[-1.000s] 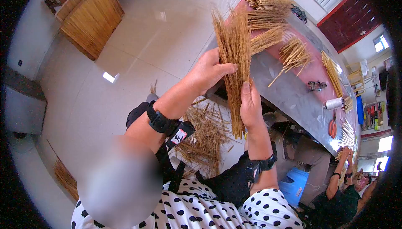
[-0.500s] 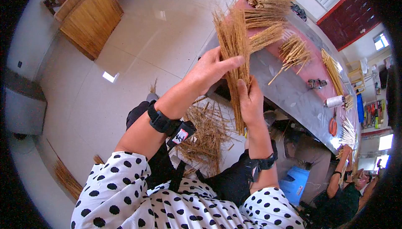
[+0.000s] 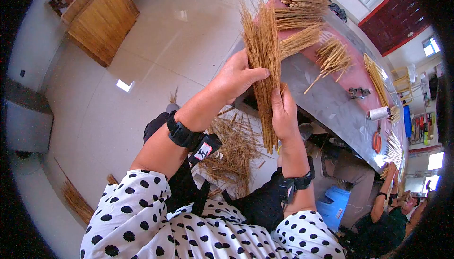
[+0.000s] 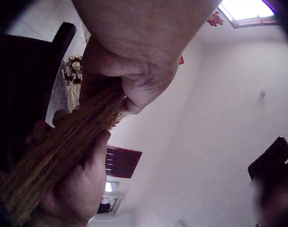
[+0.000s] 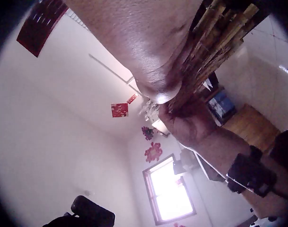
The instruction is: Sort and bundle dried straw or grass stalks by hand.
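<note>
Both hands hold one bundle of dry broom straw point(image 3: 266, 46) in front of the body, its feathery tips pointing away and its cut stalk ends toward the lap. My left hand point(image 3: 240, 78) grips it around the middle, thumb lying across the front. Lower down, my right hand point(image 3: 284, 117) grips the right side with the thumb along the stalks. In the left wrist view the stalks point(image 4: 54, 151) run slantwise between the two hands. The right wrist view shows the thick cut ends point(image 5: 224, 33) sticking out past the right hand.
A long table point(image 3: 326, 103) at the right carries straw bundles point(image 3: 302, 0), a loose stalk bunch point(image 3: 333, 59), a thread spool point(image 3: 378, 115) and red-handled scissors point(image 3: 376, 141). Straw scraps point(image 3: 231, 155) litter the floor between the legs. Another person point(image 3: 385, 211) works at the far right beside a blue container point(image 3: 334, 207).
The bundle has risen slightly and its tips reach farther up. Half a second ago the left thumb stuck out farther over the straw; now it lies lower against it.
</note>
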A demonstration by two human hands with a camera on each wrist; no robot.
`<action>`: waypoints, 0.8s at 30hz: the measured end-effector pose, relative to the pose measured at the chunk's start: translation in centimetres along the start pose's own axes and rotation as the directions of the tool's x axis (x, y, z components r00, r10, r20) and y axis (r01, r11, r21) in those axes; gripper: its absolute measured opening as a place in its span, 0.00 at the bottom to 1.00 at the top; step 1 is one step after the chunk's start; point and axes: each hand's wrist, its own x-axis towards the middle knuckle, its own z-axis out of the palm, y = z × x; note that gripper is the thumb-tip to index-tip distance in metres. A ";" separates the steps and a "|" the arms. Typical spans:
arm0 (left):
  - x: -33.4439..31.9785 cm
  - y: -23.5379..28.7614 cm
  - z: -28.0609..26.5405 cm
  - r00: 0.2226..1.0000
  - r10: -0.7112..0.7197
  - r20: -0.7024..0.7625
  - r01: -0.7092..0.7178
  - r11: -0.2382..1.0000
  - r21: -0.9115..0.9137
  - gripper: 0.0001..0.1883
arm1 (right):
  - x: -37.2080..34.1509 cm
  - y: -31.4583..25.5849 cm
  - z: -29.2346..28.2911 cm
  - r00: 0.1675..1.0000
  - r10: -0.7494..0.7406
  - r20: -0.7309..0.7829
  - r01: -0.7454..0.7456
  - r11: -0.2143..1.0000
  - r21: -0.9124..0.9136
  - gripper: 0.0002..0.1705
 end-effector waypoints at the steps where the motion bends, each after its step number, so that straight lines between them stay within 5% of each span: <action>1: -0.1 0.3 0.1 1.000 -0.002 0.012 0.002 1.000 0.000 0.17 | 0.0 0.1 0.0 1.000 -0.001 0.001 0.001 1.000 0.000 0.20; 4: -0.1 0.5 0.1 1.000 -0.010 0.018 0.010 1.000 -0.005 0.17 | 0.1 0.5 0.1 0.997 0.073 0.021 -0.075 0.993 0.092 0.20; 7: -0.1 0.4 0.0 1.000 -0.019 0.010 0.019 1.000 -0.007 0.17 | 0.2 0.9 0.2 0.999 -0.001 -0.042 0.009 0.980 0.201 0.19; 10: -0.2 0.7 0.3 1.000 -0.014 0.000 0.014 1.000 -0.015 0.18 | 0.1 0.6 -0.5 0.997 0.070 0.018 -0.071 0.992 0.106 0.18; 15: -0.2 0.9 0.5 1.000 -0.010 0.016 0.008 0.992 0.127 0.22 | 0.2 0.4 -0.4 0.999 -0.033 -0.042 0.030 0.997 -0.072 0.17; 24: 0.0 0.6 0.4 1.000 0.019 0.015 -0.019 1.000 -0.024 0.24 | 0.0 -0.2 -0.1 0.998 -0.017 -0.060 0.012 0.997 -0.082 0.17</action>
